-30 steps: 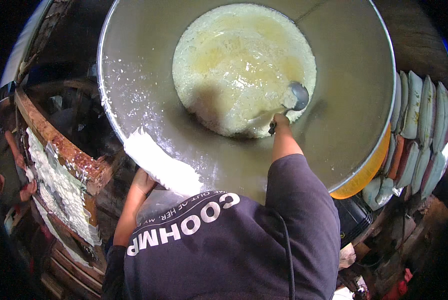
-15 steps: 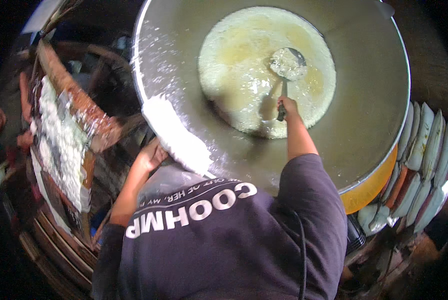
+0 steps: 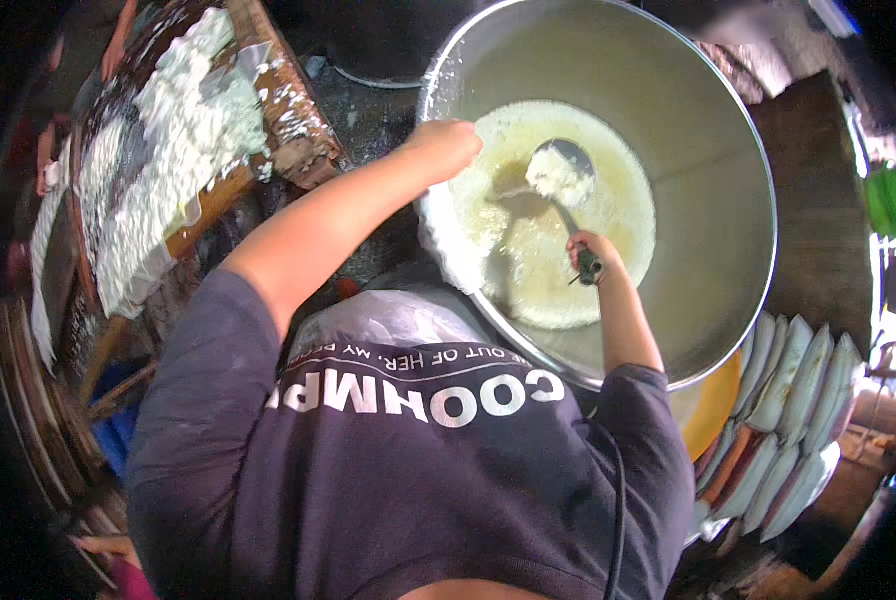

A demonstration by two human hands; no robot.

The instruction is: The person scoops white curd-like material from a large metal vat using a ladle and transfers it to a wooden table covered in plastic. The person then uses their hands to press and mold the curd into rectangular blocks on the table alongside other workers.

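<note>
A large metal pot (image 3: 713, 190) holds pale yellowish liquid with white curds (image 3: 528, 270). My right hand (image 3: 590, 257) is closed around the dark handle of a ladle (image 3: 558, 172). Its round bowl, heaped with white curds, is over the liquid. On the near-left side of the pot, my left hand (image 3: 446, 150) is closed over the metal rim, its fingertips mostly hidden. Just below that hand, a white, cloth-like bundle (image 3: 448, 245) lies along the rim.
On the left, a wooden frame (image 3: 303, 150) bears a spread white curd mass (image 3: 188, 120). Stacked filled sacks (image 3: 788, 400) stand at the right, beside a yellow container (image 3: 713, 400) under the pot. Another person's arm (image 3: 120, 40) shows at the upper left.
My left hand has moved from beside the white bundle, up and forward onto the pot's rim. The view has shifted. The ladle stays in my right hand, over the liquid, with curds in it.
</note>
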